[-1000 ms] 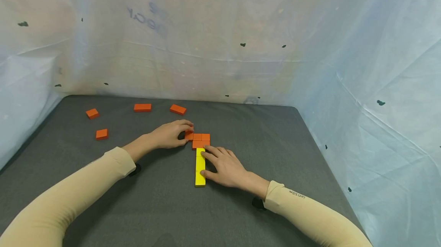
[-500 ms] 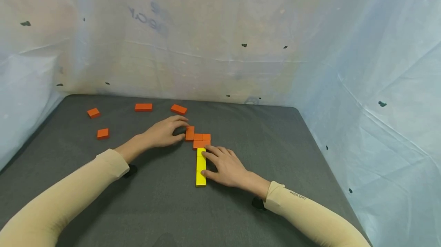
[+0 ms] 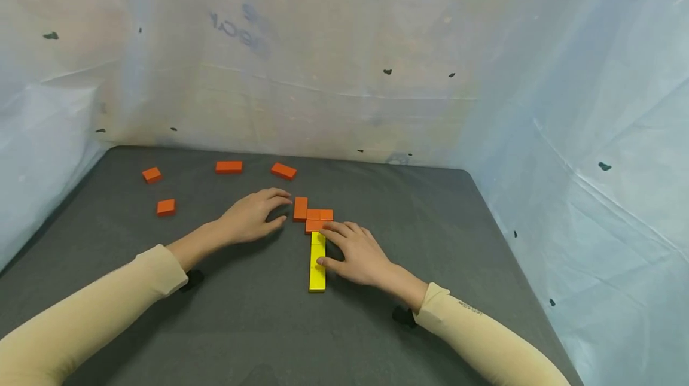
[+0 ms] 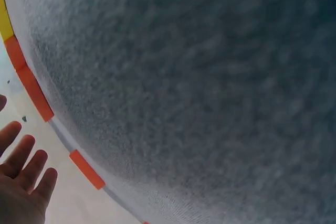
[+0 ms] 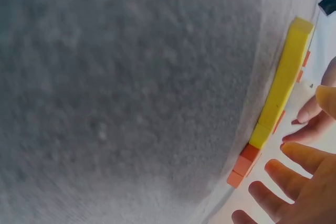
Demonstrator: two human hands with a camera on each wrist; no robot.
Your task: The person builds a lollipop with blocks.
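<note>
On the dark cloth lies an orange rectangular block [image 3: 300, 209], lengthwise. My left hand [image 3: 250, 215] is just left of it, fingers loosely bent and apart from it, holding nothing. Touching that block's right side are small orange blocks [image 3: 326, 214], with another orange block [image 3: 314, 227] below them. From there a yellow strip [image 3: 317, 269] of a short and a long piece runs toward me. My right hand [image 3: 357, 254] spreads over the strip's right side, thumb and fingertips at its edge; whether they touch it I cannot tell. The right wrist view shows the yellow strip [image 5: 281, 82] beside extended fingers.
Loose orange blocks lie farther back: one flat block [image 3: 229, 167], a slanted one [image 3: 283, 171], and two at the left [image 3: 152, 175]. White plastic sheeting [image 3: 323, 63] hangs behind the table's far edge and along both sides.
My left hand has let go of the lengthwise orange block and drawn back to the left. That block stays against the others. My right hand has hardly moved; the view has shifted slightly.
</note>
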